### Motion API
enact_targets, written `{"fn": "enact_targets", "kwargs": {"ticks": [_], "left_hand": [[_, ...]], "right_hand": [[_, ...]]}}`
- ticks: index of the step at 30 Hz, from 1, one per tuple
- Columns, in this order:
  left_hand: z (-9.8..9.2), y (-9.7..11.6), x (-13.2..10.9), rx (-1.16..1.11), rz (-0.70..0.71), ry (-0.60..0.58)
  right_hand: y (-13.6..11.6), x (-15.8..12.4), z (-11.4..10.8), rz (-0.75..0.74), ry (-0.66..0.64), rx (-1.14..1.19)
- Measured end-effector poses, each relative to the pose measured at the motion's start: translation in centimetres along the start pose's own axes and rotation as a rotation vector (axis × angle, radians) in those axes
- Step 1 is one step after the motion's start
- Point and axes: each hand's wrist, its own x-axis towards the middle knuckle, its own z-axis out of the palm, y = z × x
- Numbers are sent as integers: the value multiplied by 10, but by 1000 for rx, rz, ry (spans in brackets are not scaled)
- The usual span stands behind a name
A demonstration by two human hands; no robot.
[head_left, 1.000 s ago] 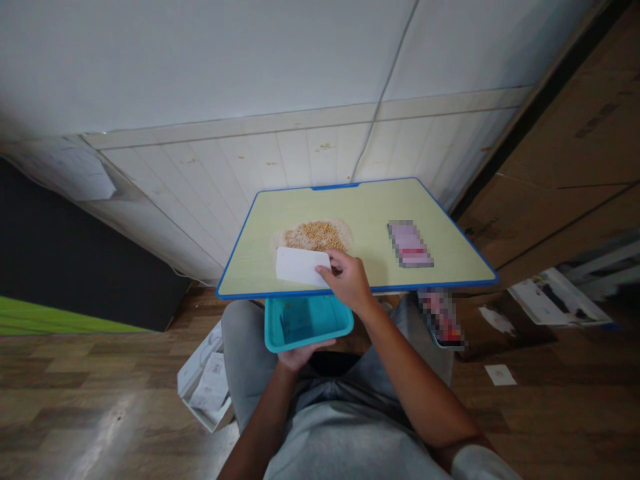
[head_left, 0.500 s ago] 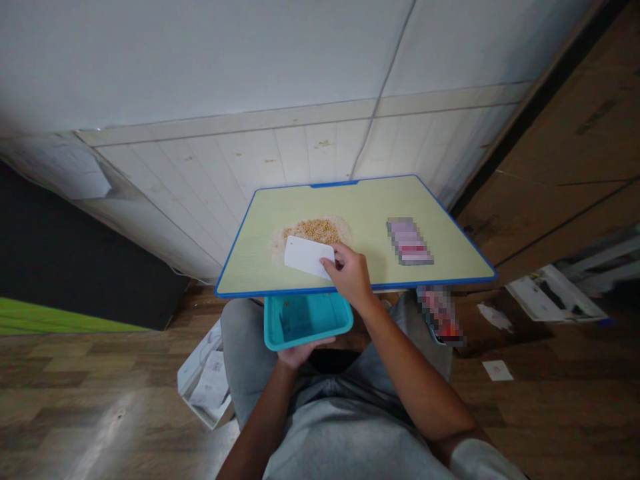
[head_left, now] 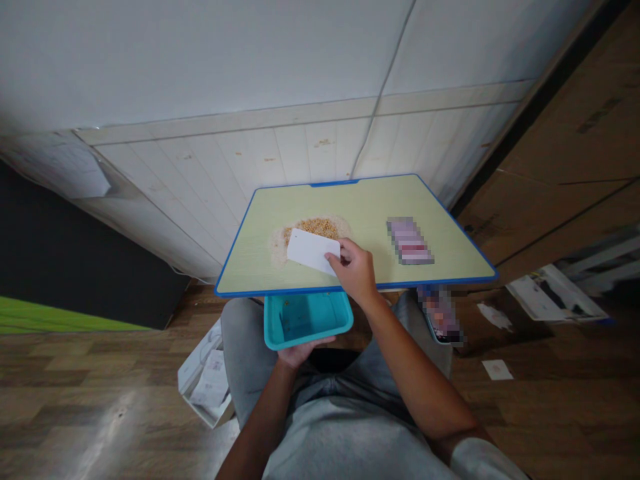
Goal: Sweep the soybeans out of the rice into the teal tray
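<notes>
At centre frame, angle the flat white rectangular card [head_left: 313, 251] low, right hand [head_left: 356, 268] pinching it, left hand [head_left: 296, 353] holding the teal plastic tub [head_left: 309, 335].

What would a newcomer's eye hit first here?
Probably the bright teal tub at the table's near edge, with the left hand supporting it from below. Next, the white card pinched in the right hand, in front of a heap of yellow kernels ringed by paler grains on the tabletop.

Dim, glare on floor [head_left: 107, 427] (lower left)
</notes>
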Motion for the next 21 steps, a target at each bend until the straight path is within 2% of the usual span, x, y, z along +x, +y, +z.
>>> {"fn": "enact_targets", "kwargs": {"ticks": [3, 10, 21], "left_hand": [[6, 1, -3, 9, -6, 43], [3, 0, -2, -43, -7, 27], [4, 1, -2, -4, -8, 16]], "right_hand": [[-2, 2, -2, 3, 62, -4], [-1, 9, -6, 30, 170, -127], [0, 7, 1, 27, 141, -302]]}}
